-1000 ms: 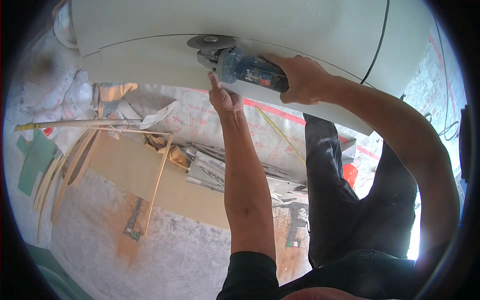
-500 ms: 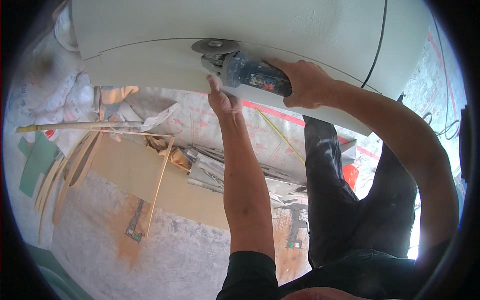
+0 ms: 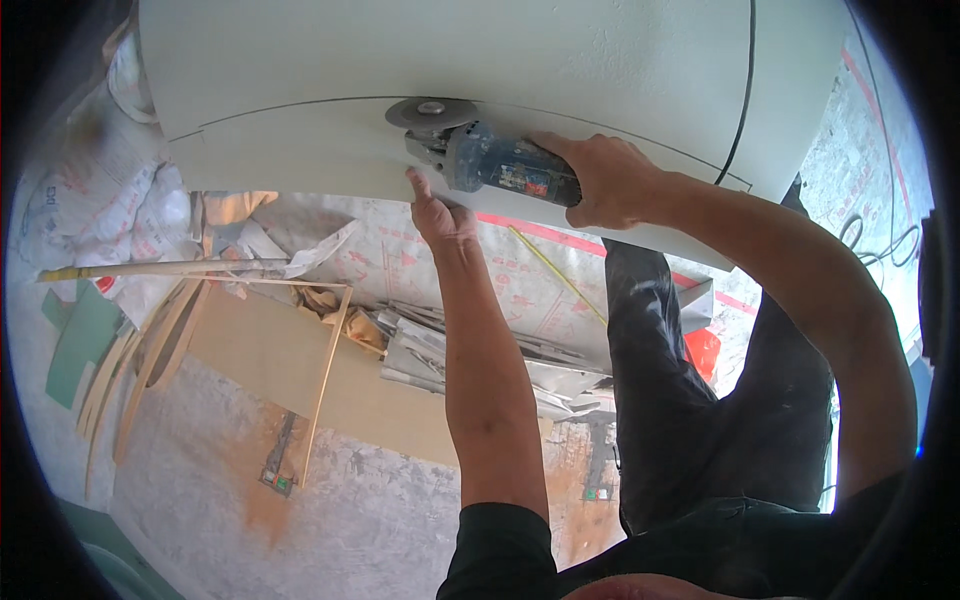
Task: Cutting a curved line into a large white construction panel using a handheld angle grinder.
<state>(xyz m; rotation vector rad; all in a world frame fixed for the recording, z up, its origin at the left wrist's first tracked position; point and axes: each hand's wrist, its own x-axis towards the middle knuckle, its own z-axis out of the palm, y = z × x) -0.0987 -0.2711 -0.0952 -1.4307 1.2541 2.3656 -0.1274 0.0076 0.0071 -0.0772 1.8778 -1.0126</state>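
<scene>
A pale grey-green board [image 3: 290, 155] lies before me with a dark line drawn along it. My right hand [image 3: 615, 180] is closed around the rear body of a blue angle grinder [image 3: 510, 160]. Its thin round disc [image 3: 432, 112] sits at the drawn line, close to the board's surface; I cannot tell how deep it reaches. Just below the grinder's head, my left hand [image 3: 445, 218] grips the board's near edge, thumb on top and its other fingers mostly hidden underneath.
A black cord [image 3: 745, 95] crosses the board at right. White sacks [image 3: 95, 190] are piled at left, near green offcuts [image 3: 85, 340] and wooden strips [image 3: 165, 340]. Scrap pieces [image 3: 415, 355] lie on the floor below, beside a tan sheet [image 3: 235, 335]. My legs [image 3: 690, 400] stand under the board's right side.
Board, grinder and both hands appear slightly lower in the picture, and the floor has shifted down too. The disc stays at nearly the same place on the line; both grips look unchanged.
</scene>
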